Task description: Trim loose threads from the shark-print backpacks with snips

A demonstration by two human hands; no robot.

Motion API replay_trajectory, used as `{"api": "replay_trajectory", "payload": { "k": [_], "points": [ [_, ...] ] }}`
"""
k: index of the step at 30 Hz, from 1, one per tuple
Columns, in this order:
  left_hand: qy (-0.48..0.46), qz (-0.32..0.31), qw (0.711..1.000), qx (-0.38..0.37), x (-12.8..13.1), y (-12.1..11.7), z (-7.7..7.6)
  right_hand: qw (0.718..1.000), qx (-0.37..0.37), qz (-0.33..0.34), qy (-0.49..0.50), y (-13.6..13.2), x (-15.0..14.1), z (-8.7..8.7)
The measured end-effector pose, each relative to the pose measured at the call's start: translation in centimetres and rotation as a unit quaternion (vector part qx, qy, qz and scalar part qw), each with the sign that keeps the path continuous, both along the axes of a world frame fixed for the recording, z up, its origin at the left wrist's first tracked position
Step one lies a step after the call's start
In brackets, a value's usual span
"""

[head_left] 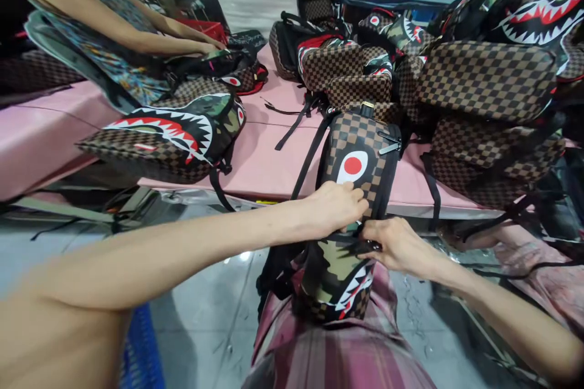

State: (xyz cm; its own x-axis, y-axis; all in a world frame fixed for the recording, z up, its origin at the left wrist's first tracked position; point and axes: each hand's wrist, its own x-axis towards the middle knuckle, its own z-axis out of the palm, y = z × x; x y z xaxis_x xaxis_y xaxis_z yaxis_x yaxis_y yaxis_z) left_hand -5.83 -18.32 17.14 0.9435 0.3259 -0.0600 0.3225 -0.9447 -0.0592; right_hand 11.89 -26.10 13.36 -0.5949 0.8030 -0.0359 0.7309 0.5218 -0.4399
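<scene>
A brown checkered backpack with a red-and-white eye patch lies across the table edge and my lap. Its lower part has a camouflage and shark-teeth panel. My left hand is closed on the backpack just below the eye, fingers curled over its middle. From the right, my right hand pinches the bag's edge beside the fold, where dark small parts show at the fingertips. What exactly lies between those fingertips is hidden. A metal zipper pull hangs at the bag's upper right.
The pink table carries a shark-mouth backpack at left and piled checkered bags at right. More bags stand behind. At upper left, a co-worker's arms work on another bag. A blue basket sits below left.
</scene>
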Motion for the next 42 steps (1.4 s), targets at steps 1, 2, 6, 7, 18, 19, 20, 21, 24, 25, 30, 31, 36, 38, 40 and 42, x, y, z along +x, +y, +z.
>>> {"api": "replay_trajectory", "payload": {
  "k": [1, 2, 6, 7, 18, 19, 20, 21, 24, 25, 30, 31, 36, 38, 40, 42],
  "points": [
    [0.021, -0.001, 1.000, 0.004, 0.7, 0.0, -0.1, 0.999, -0.004, 0.005, 0.032, 0.0, -0.1, -0.1],
    [0.037, 0.003, 0.999, 0.007, 1.3, -0.1, -0.3, 0.997, -0.009, 0.011, 0.070, -0.1, -0.2, -0.3],
    [0.043, 0.042, 0.997, 0.042, 3.0, -0.5, -2.1, 0.970, -0.056, 0.041, 0.235, -0.6, -0.6, -1.4],
    [0.028, 0.042, 0.998, 0.049, 3.1, -0.5, -2.6, 0.963, -0.065, 0.043, 0.259, -0.7, -0.6, -1.6],
    [-0.211, -0.023, 0.975, -0.066, -2.4, -3.2, -4.6, 0.966, -0.025, 0.034, 0.256, -1.8, 1.2, -2.6],
    [-0.218, 0.005, 0.973, -0.073, -3.0, -4.1, -5.0, 0.967, -0.026, 0.033, 0.250, -1.9, 1.3, -2.5],
    [-0.222, 0.040, 0.971, -0.077, -3.4, -5.0, -5.4, 0.969, -0.026, 0.032, 0.243, -2.0, 1.4, -2.4],
    [-0.224, 0.076, 0.968, -0.080, -3.7, -5.8, -5.7, 0.972, -0.026, 0.028, 0.231, -2.1, 1.4, -2.3],
    [-0.249, 0.149, 0.953, -0.083, -4.4, -7.5, -6.6, 0.983, -0.021, 0.001, 0.183, -2.8, 1.6, -2.2],
    [-0.262, 0.163, 0.948, -0.080, -4.5, -7.9, -6.9, 0.986, -0.012, -0.009, 0.167, -3.1, 1.5, -2.3],
    [-0.378, 0.161, 0.912, 0.000, -4.5, -8.9, -9.3, 0.981, 0.188, 0.020, 0.046, -4.5, 0.7, -4.1],
    [-0.397, 0.146, 0.906, 0.017, -4.5, -9.0, -9.7, 0.969, 0.243, 0.031, 0.033, -4.7, 0.4, -4.6],
    [-0.405, 0.111, 0.907, 0.029, -4.9, -9.4, -11.2, 0.934, 0.353, 0.050, 0.035, -4.6, -0.5, -5.9],
    [-0.412, 0.104, 0.905, 0.028, -5.1, -9.2, -11.3, 0.932, 0.355, 0.052, 0.042, -4.4, -0.6, -6.0],
    [-0.417, 0.091, 0.904, 0.020, -5.2, -9.0, -11.2, 0.935, 0.346, 0.053, 0.047, -4.3, -0.6, -6.0],
    [-0.417, 0.086, 0.905, 0.003, -5.2, -8.8, -10.7, 0.947, 0.312, 0.046, 0.055, -4.4, -0.4, -5.9]
  ]
}}
